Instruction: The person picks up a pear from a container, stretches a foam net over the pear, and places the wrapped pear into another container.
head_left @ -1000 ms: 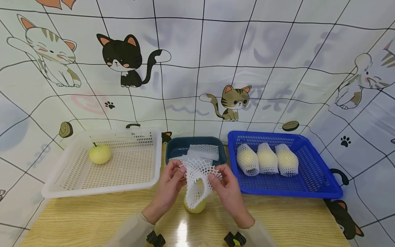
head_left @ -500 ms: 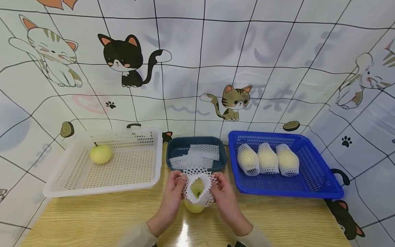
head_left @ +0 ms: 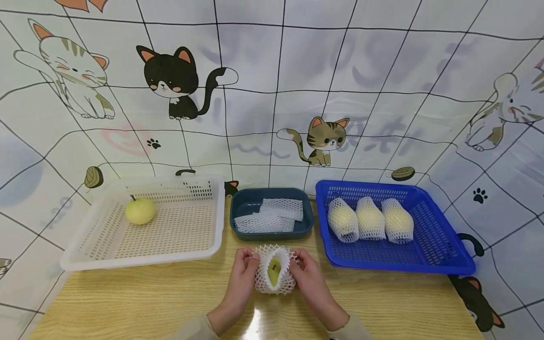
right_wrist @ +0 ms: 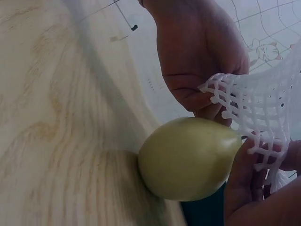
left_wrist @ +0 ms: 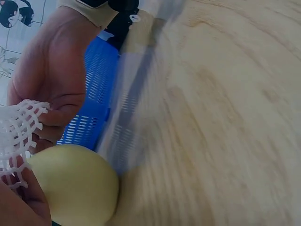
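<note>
A white foam fruit net (head_left: 261,278) surrounds a yellow-green pear (head_left: 274,271) in the head view, the fruit's top showing through the opening. My left hand (head_left: 241,278) pinches the net's left edge between thumb and fingers. On the opposite edge, my right hand (head_left: 312,283) pinches it the same way. Both wrist views show the pear (right_wrist: 188,157) with its rounded body bare on the wooden table, and the net (right_wrist: 256,106) held open at its stem end.
A white basket (head_left: 144,264) at left holds another pear (head_left: 140,211). Behind the hands, a dark teal tray (head_left: 272,236) contains flat foam nets (head_left: 267,222). Three netted pears (head_left: 370,219) lie in a blue basket (head_left: 395,267) at right. A cat-print sheet (head_left: 255,94) rises behind.
Both hands have moved down toward the near side with the net, spreading its opening and lowering it over the pear. Flat nets in the tray are now uncovered to view.
</note>
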Demonstrator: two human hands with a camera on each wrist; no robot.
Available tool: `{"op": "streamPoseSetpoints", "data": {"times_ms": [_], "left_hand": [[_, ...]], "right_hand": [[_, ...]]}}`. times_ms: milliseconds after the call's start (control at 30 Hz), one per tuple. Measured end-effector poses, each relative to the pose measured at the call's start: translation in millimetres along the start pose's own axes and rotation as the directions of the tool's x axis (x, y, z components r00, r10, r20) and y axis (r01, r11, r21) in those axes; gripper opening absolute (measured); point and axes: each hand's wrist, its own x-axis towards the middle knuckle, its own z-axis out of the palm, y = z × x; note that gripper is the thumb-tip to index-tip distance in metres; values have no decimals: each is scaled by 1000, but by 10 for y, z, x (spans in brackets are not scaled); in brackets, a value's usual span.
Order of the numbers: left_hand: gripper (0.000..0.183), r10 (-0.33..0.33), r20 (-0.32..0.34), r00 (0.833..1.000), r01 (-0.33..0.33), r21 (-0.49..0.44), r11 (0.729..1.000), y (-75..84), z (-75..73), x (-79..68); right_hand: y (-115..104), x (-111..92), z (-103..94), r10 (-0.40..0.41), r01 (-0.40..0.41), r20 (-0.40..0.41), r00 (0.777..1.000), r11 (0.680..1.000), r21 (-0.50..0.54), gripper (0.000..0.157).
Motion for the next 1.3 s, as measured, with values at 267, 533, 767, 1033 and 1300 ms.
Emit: {"op": "streamPoseSetpoints", "data": {"times_ms": [267, 533, 767, 1033, 1300], "left_hand": [[15, -13, 20, 1000, 12, 45, 999, -70, -49, 20], [16, -47, 27, 999, 46, 67, 997, -111, -94, 64], [17, -63, 33, 997, 60, 73, 995, -119, -95, 123], [16, -54, 43, 998, 49, 105, 993, -183, -96, 177], [13, -43, 38, 998, 37, 153, 987, -274, -107, 174]], "right_hand": [[152, 73, -50, 27, -27, 41, 999, 1000, -9, 23], [210, 98, -51, 35, -33, 47, 998, 999, -27, 23], [214, 144, -50, 41, -40, 9, 999, 998, -48, 25], [258, 209, -66, 40, -41, -28, 999, 997, -67, 22], [308, 229, -120, 70, -71, -17, 997, 991, -112, 17]]}}
